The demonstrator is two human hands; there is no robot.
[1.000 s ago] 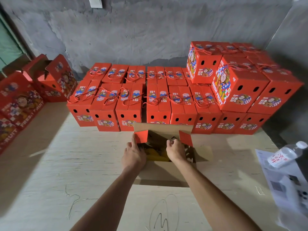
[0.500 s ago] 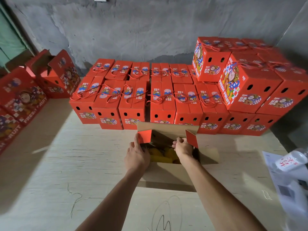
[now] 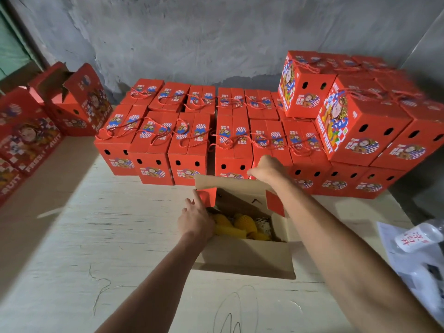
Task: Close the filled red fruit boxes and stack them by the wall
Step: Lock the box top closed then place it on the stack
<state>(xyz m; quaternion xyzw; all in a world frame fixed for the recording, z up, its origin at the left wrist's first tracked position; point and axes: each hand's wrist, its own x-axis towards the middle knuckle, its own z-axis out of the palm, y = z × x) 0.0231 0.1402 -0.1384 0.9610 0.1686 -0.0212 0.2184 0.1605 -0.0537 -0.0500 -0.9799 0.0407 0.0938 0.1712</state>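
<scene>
A pale wooden table [image 3: 96, 236] fills the lower frame. Closed red boxes [image 3: 192, 140] stand in rows along the grey wall [image 3: 216, 32] across the upper centre, two layers high at upper right. The open box [image 3: 245, 258] sits at lower centre, flaps up, yellow fruit [image 3: 240, 227] inside. The left hand [image 3: 195, 222] rests at its left rim, fingers spread against the left red flap [image 3: 207, 198]. The right hand [image 3: 268, 168], above the far flap [image 3: 228, 186], has curled fingers; whether they pinch the flap cannot be told.
</scene>
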